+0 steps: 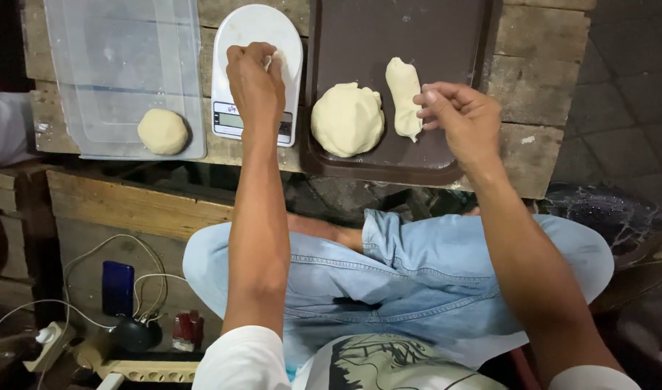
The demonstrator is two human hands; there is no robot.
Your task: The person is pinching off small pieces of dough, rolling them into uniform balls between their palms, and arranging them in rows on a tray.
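Observation:
My left hand (pixel 255 79) hovers over the white kitchen scale (pixel 238 43), fingers closed on a small piece of dough (pixel 277 61) that touches or nearly touches the scale's plate. My right hand (pixel 457 115) rests at the long dough strip (pixel 404 95) on the dark brown tray (pixel 360 29), fingertips pinching its right edge. A large round lump of dough (pixel 347 119) lies on the same tray, left of the strip.
A clear plastic tray (pixel 122 65) at the left holds one round dough ball (pixel 163 131). Everything stands on a rough wooden table (pixel 540 43). Below are my jeans-clad knees, cables, a power strip (pixel 49 339) and a blue phone (pixel 118 287).

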